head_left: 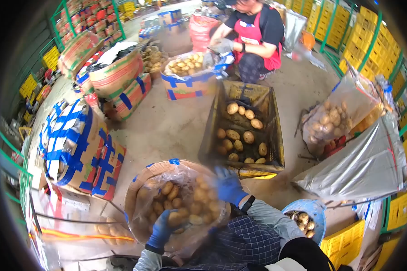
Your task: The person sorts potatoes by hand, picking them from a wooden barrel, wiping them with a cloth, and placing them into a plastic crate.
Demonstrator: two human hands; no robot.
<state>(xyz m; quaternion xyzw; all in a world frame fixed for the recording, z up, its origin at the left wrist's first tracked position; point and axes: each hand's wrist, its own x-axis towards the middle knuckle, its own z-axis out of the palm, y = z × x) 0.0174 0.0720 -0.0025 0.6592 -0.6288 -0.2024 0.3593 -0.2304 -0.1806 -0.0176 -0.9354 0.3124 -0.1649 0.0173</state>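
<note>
In a blue glove, my left hand [162, 229] is closed around a potato [178, 217] above a round, plastic-lined cardboard container [136, 183]. More potatoes [172, 191] lie inside it. My right hand [231, 186], also gloved in blue, is between that container and the near end of a dark-walled yellow crate [279, 140]. Its fingers look stretched out but a little blurred, and I see nothing in them. Several loose potatoes [248, 137] are spread over the crate's floor.
Across the crate, a co-worker [248, 34] in a red apron crouches beside a taped potato box [190, 86]. A blue bucket [319, 212] of potatoes and a yellow basket [346, 244] stand at my right. Taped cartons [99, 165] are on the left; a clear potato sack [332, 119] is on the right.
</note>
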